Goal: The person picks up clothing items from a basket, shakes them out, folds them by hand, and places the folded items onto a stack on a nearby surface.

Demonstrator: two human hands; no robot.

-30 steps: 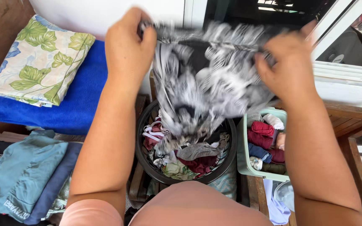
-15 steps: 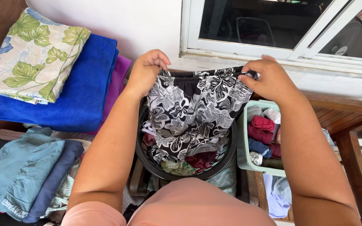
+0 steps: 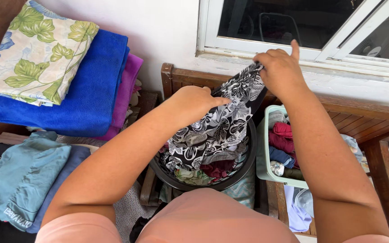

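Head view: we look down on two bare hands working a black-and-white floral garment [image 3: 230, 119] over a round black laundry basket [image 3: 244, 173]. Our right hand [image 3: 281, 72], at about one o'clock from the basket, has its fingers closed in a pinch on the garment's upper corner, with one finger sticking up toward the white window frame [image 3: 266, 49]. Our left hand [image 3: 193, 102], at about eleven o'clock from the basket, lies on the cloth with its fingers curled narrow and pressed against the fabric; we cannot tell whether it truly grips it. The garment hangs slanted from the right hand down into the basket, its lower part resting on the mixed clothes there.

At three o'clock, just beside the basket, stands a pale green bin [image 3: 262, 157] packed with rolled clothes in red, blue and white. At nine to ten o'clock lies a folded stack: a leaf-printed cloth [image 3: 37, 54] on a blue towel [image 3: 91, 94], with a purple towel [image 3: 129, 90] beneath. At eight o'clock lie folded teal and navy garments [image 3: 23, 180]. All of it sits on a wooden bench [image 3: 374, 121].
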